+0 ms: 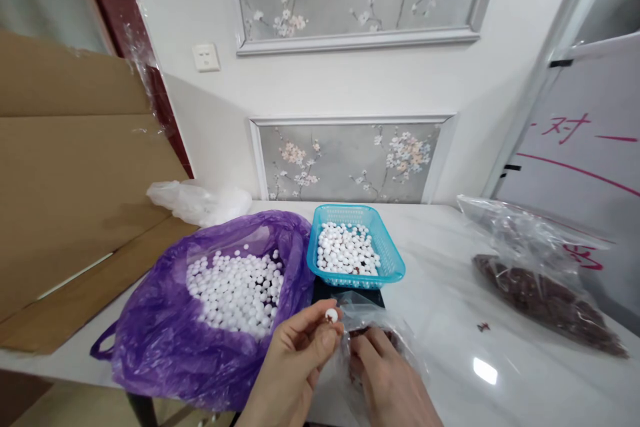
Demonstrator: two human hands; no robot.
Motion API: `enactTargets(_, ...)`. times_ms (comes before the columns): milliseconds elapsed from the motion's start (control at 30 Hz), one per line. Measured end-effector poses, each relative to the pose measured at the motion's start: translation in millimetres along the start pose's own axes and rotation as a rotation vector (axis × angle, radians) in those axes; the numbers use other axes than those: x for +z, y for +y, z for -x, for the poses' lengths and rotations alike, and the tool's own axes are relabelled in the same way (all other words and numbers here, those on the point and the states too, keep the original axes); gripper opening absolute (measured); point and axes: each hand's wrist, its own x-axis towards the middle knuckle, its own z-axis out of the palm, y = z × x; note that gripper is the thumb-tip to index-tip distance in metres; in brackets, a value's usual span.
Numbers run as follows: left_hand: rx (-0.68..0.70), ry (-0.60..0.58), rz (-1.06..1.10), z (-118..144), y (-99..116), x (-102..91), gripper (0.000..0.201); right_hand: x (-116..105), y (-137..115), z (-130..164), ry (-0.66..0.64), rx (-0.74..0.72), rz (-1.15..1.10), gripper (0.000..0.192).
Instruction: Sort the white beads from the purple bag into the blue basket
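My left hand (305, 353) pinches a small white ball (331, 315) between thumb and forefinger; a bit of reddish brown shows at its lower edge. Close beside it, my right hand (385, 373) reaches into a clear plastic bag (407, 347) of small dark brown pieces. Its fingers curl downward among them, and the fingertips are hidden. To the left, a purple plastic bag (165, 340) lies open, with many white balls (240, 290) inside. Behind my hands stands a turquoise plastic basket (393, 257) that holds more white balls (345, 250) with a few brown bits among them.
A dark flat object (323, 290) lies under the basket's front. On the right, a large clear bag (545, 293) of brown pieces sits near a few loose brown bits (483, 327) on the white table (440, 300). A cardboard box (75, 173) and white plastic bag (200, 203) are at left.
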Motion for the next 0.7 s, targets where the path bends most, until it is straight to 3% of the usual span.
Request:
enactTargets(100, 0.056, -0.054, -0.072, -13, 2, 5.2, 0.030, 5, 2, 1, 0.072, -0.026, -0.043, 0.026)
enactTargets(267, 0.305, -0.098, -0.295, -31, 8, 23.2, 0.021, 7, 10, 5, 0.217, -0.074, -0.196, 0.026)
enactTargets(500, 0.612, -0.231, -0.537, -12, 11, 22.6, 0.015, -49, 1, 8, 0.465, -0.040, -0.693, 0.016)
enactTargets(700, 0.883, -0.291, -0.710, -5, 17, 19.6, 0.017, -66, -21, 4, 0.552, -0.083, -0.785, 0.015)
